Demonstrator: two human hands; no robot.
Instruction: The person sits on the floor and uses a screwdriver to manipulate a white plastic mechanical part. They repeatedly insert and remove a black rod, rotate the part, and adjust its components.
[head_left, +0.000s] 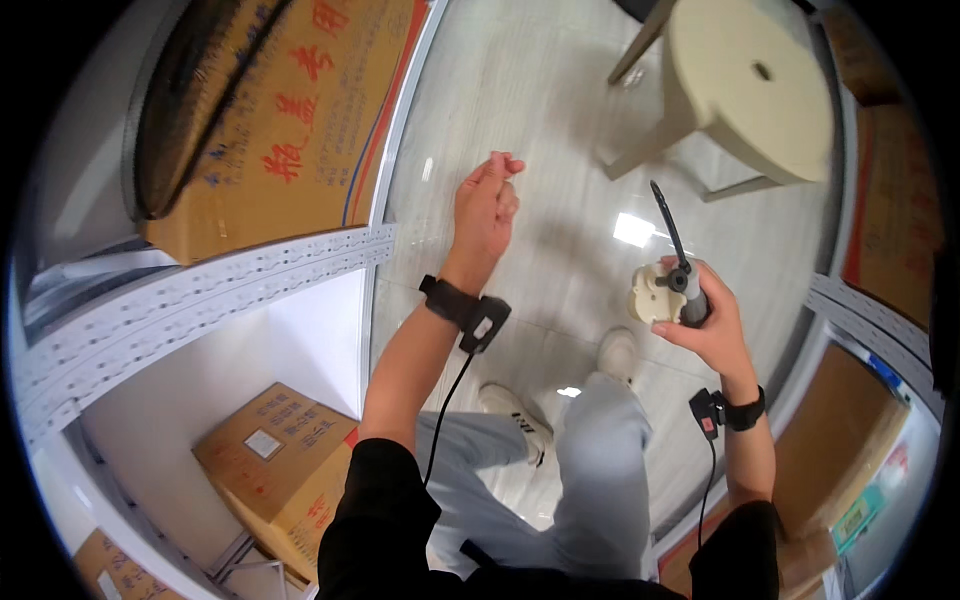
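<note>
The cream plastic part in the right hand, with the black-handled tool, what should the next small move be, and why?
Probably bring the left hand across to steady the cream plastic part. The right hand grips both that part and the black-handled tool, while the left hand is raised apart from them, fingers pinched together; whether it holds anything cannot be told.
</note>
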